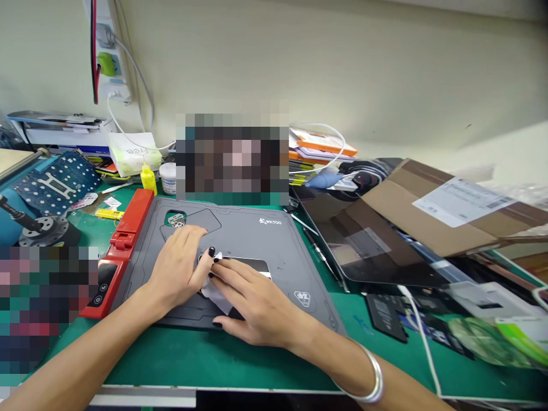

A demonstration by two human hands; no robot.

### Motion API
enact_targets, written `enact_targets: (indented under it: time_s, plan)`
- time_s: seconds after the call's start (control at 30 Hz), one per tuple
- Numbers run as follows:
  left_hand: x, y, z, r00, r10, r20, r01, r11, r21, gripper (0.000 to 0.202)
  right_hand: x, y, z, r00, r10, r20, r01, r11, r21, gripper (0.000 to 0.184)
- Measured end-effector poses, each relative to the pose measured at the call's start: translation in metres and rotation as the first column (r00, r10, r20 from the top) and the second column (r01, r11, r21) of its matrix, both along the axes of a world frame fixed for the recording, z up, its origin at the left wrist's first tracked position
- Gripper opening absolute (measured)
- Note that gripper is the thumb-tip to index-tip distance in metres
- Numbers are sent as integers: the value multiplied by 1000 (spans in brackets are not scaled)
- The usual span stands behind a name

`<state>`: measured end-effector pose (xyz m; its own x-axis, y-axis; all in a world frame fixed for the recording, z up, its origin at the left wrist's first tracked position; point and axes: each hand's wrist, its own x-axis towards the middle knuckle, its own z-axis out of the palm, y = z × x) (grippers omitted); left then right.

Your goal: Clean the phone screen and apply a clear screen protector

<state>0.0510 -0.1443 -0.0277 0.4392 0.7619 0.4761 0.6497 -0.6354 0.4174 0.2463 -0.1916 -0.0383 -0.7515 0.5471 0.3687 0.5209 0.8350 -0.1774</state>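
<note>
Left hand: narrow, fingers curled, tips gripping a white cloth. Right hand: narrow, fingers closed over the same cloth, pressing it onto a black flat panel, centre of frame. Panel lies on a grey WKTOO repair mat, on a green bench mat. Red clamp along mat's left edge. Silver bangle on right wrist.

My nails are painted glossy black on both my left hand and my right hand. A plain, smooth silver bangle circles my right arm just above the wrist, shining along its rounded edge. My forearms are bare up to where they leave the view.
</note>
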Motion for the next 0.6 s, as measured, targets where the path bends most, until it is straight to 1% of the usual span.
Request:
enact_targets:
  time_s: [0.07,0.13,0.17,0.27,0.33,0.4,0.47,0.53,0.6]
  plan:
    - [0,0,0,1000,-5,-3,5,1000,10,31,2,2,-2,999,38,36,-37,999,-21,52]
    - [0,0,-1,1000,-10,-8,10,1000,16,32,2,3,-5,993,62,96,-56,996,-65,60]
    - [0,0,-1,1000,-12,-10,12,1000,16,31,1,3,-6,991,50,123,-40,996,-83,64]
    - [0,0,-1,1000,-11,-9,11,1000,16,32,-2,0,-6,979,-48,199,71,992,-106,72]
    - [0,1,-1,1000,-11,-5,11,1000,18,32,-4,-5,-5,971,-66,231,95,988,-118,78]
    - [0,1,-1,1000,-12,-6,12,1000,14,33,-7,-8,-4,972,-19,234,54,988,-142,86]
    - [0,2,-2,1000,-12,-9,12,1000,3,33,-8,-10,-3,975,19,222,21,984,-175,88]
    - [1,2,-2,1000,-8,-9,7,1000,-6,33,-8,-9,-2,974,5,224,42,977,-207,87]
    - [1,2,-2,1000,-3,-3,3,1000,-12,33,-8,-8,-2,972,-20,235,75,971,-228,89]
